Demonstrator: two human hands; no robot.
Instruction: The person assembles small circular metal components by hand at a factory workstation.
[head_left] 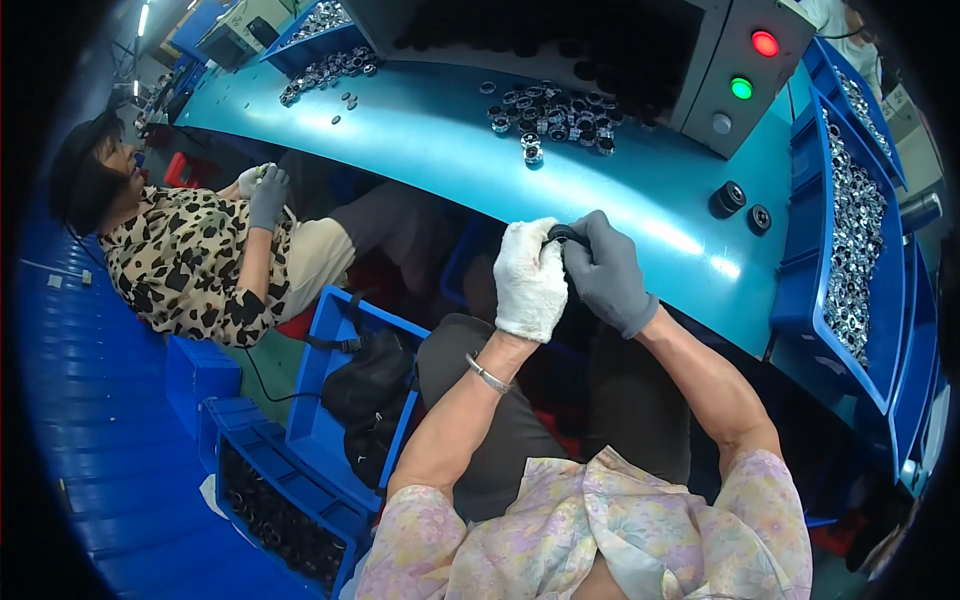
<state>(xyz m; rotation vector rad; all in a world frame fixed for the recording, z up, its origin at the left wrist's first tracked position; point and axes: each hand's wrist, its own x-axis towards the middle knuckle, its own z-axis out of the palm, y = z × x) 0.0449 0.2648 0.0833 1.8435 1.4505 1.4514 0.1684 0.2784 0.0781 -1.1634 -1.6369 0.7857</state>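
Observation:
My left hand wears a white glove and my right hand a grey glove. Both are closed together around a small black ring-shaped part, held in front of the teal worktable edge. Only the top of the part shows between the fingers. A silver bracelet sits on my left wrist. A pile of small black and silver round parts lies further back on the table.
Two black round parts lie to the right on the table. A blue bin of silver parts stands at the right. A control box with red and green lights is at the back. A gloved co-worker sits at left. Blue crates and a black bag are on the floor.

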